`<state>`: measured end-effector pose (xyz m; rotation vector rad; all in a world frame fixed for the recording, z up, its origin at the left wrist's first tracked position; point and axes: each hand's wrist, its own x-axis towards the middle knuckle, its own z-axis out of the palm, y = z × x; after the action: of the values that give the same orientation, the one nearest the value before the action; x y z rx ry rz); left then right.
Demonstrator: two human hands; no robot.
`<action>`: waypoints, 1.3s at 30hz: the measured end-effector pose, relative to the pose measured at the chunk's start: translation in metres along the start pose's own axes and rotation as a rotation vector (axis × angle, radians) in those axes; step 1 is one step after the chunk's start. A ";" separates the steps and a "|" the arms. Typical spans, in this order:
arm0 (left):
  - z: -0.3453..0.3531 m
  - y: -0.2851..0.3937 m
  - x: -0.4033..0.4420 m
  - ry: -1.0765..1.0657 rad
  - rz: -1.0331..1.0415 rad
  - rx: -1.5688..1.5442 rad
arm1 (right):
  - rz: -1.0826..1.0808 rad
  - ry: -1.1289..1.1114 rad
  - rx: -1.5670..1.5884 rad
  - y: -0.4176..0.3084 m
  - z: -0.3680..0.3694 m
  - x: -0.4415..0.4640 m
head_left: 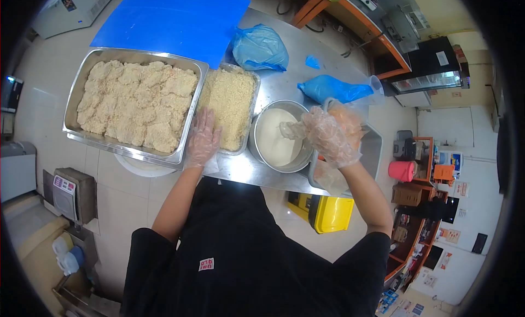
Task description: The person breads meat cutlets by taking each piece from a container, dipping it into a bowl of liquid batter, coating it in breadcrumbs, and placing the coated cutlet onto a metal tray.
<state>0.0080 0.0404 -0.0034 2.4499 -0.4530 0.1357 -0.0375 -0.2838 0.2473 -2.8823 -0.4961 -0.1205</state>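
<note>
My left hand [203, 139], in a clear plastic glove, lies with fingers stretched at the near left edge of a tray of pale breadcrumbs [232, 106], beside a large metal pan [180, 155] of crumb-coated pieces [139, 103]. My right hand [331, 136], also gloved, reaches over the rim of a round metal pot [305, 163]. Its fingers are bunched together above the white batter [273, 139]; whatever they hold, if anything, cannot be made out. Behind that hand stands a grey tub [372, 158] with orange-pink pieces [345, 120], partly covered by the wrist.
A blue board [172, 21] lies behind the pan. On the steel table [243, 172] sit a tied blue bag [260, 48] and a second blue bag [333, 90] in a clear container. Below the edge stands a yellow bin [332, 212]; a scale [68, 194] is at left.
</note>
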 end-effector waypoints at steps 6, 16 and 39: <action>0.000 -0.001 -0.002 -0.014 0.001 0.002 | 0.212 -0.130 0.285 -0.025 -0.059 0.006; 0.001 -0.001 -0.001 0.035 0.011 -0.006 | 0.015 -0.160 0.055 -0.016 0.002 0.000; 0.003 -0.002 -0.005 0.031 0.000 -0.034 | 0.108 -0.041 0.035 -0.010 0.005 -0.002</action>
<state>0.0042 0.0417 -0.0081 2.4113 -0.4380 0.1650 -0.0425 -0.2742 0.2445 -2.8751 -0.3452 -0.0351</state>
